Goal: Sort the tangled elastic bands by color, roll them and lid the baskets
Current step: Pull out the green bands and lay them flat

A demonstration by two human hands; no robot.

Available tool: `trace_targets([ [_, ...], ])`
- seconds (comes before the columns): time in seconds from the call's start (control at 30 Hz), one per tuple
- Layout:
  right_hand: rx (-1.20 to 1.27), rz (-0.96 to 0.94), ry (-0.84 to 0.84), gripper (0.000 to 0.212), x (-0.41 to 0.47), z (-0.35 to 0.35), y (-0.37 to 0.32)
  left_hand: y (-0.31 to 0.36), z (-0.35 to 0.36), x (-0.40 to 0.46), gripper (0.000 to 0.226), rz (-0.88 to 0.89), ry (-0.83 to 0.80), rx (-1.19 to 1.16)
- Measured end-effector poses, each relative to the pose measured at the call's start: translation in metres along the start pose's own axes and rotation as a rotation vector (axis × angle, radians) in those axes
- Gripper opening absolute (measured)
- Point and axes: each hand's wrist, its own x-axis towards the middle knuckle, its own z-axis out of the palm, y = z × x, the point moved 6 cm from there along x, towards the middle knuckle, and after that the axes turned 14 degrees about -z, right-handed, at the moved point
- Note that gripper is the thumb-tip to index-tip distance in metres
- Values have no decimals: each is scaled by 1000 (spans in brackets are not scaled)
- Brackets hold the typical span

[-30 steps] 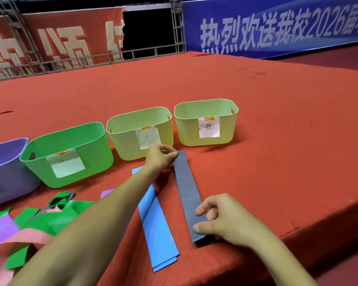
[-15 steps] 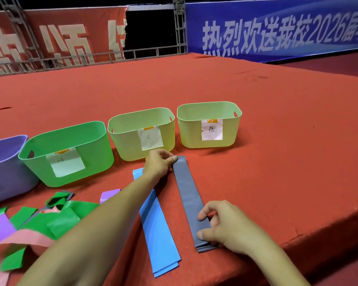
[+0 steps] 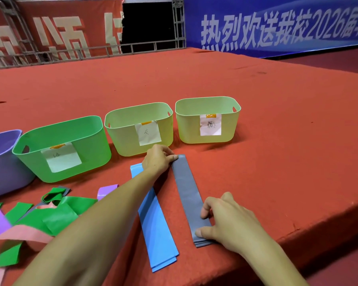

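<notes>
Your grey band point(image 3: 186, 195) lies flat beside the blue band point(image 3: 155, 223); four baskets point(image 3: 141, 129) stand unlidded behind.

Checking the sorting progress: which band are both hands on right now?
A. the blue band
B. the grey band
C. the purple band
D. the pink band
B: the left hand holds the far end of the grey band and the right hand its near end, while the blue band lies flat beside it.

Just two bare forearms and hands, left hand point(image 3: 158, 159) and right hand point(image 3: 229, 221), no sleeves, gloves, rings or watch showing anywhere.
</notes>
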Motion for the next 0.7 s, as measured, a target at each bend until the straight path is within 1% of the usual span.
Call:
trace_targets([
  [0.1,48,-24,-35,42,1,-1,4,0,-1,-1,20,2,-19,-20],
  [0.17,60,-40,-45,40,3,0,5,-1,-1,-2,18,7,-30,-37],
  [0.3,34,-60,25,29,8,-1,6,1,-4,-4,15,34,-30,-31],
  [0.4,-8,-97,75,29,12,-3,5,11,-10,-14,29,107,68,92],
  [0.47,-41,-123,121,31,14,-7,4,19,-17,-24,31,150,142,160],
  [0.53,-62,-141,189,33,16,-12,2,24,-25,-35,23,180,182,162],
  [0.63,-26,-178,334,32,21,-17,-1,25,-41,-53,16,237,162,49],
  [0.7,31,-225,431,26,24,-17,-5,22,-55,-70,18,297,120,-69],
])
